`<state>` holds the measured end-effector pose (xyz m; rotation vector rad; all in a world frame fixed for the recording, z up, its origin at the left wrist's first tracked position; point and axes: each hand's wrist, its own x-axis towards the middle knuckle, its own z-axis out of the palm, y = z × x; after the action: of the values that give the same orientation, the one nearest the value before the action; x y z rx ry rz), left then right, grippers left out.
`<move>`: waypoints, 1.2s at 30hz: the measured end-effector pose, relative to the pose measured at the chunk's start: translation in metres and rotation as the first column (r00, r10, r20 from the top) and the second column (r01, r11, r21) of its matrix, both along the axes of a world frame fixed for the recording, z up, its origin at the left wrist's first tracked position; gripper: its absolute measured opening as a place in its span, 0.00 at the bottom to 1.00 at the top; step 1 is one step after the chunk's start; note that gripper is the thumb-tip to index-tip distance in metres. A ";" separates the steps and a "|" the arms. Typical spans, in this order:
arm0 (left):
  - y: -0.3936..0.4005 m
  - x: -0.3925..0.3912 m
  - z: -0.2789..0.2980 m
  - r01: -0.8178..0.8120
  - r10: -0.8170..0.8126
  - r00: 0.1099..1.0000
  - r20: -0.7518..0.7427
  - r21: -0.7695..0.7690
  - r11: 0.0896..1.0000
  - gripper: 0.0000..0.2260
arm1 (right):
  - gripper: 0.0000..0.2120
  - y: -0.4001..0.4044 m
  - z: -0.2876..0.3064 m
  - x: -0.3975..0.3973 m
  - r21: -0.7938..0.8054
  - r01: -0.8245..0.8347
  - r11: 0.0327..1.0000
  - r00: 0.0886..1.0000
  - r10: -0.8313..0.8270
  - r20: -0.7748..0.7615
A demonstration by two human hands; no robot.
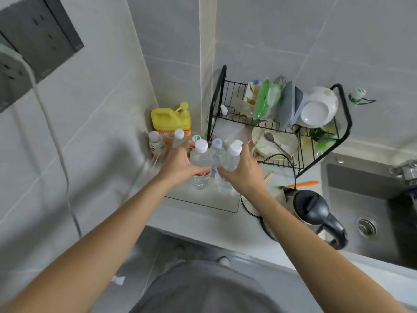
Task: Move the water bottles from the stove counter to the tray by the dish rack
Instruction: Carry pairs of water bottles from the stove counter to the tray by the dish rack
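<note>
Three clear water bottles with white caps stand bunched together over a clear tray (204,203) to the left of the black dish rack (300,132). My left hand (178,164) wraps the left bottle (199,159), which has a red label. My right hand (243,173) presses against the right bottle (232,158). The middle bottle (217,147) is squeezed between them. Whether the bottles rest on the tray or hang just above it I cannot tell.
A yellow detergent jug (170,119) and several small bottles (155,143) stand in the corner behind the tray. A black kettle (313,208) with its cord sits right of the tray. The sink (370,211) lies further right. An orange knife (304,184) lies by the rack.
</note>
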<state>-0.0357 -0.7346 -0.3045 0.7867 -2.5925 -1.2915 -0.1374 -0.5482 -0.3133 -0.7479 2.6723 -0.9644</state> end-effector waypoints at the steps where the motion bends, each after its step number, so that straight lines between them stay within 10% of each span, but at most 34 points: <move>1: 0.000 -0.006 -0.007 0.021 -0.021 0.999 0.029 0.008 1.000 0.34 | 0.33 -0.002 -0.007 -0.002 0.026 0.009 1.000 1.000 -0.009 0.007; 9: 0.001 -0.033 -0.048 0.190 -0.136 0.956 0.261 -0.195 0.962 0.28 | 0.33 -0.012 -0.050 -0.007 0.231 0.078 0.970 0.993 -0.055 -0.107; 19: -0.006 -0.045 -0.064 0.286 -0.257 0.948 0.188 -0.149 0.947 0.26 | 0.39 -0.009 -0.068 -0.008 0.273 0.062 0.960 0.995 -0.037 -0.096; 28: -0.029 -0.046 -0.045 0.465 -0.447 0.885 0.131 -0.299 0.833 0.16 | 0.21 0.021 -0.042 -0.034 0.073 -0.307 0.949 0.951 0.308 -0.009; 36: -0.024 -0.047 -0.036 0.530 -0.503 0.848 0.166 -0.307 0.791 0.13 | 0.16 0.016 -0.032 -0.035 0.164 -0.219 0.962 0.963 0.240 -0.122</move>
<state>-0.0828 -0.7581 -0.3406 0.0509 -3.1014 -0.8557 -0.1722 -0.5318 -0.3456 -1.1008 2.6591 -0.6685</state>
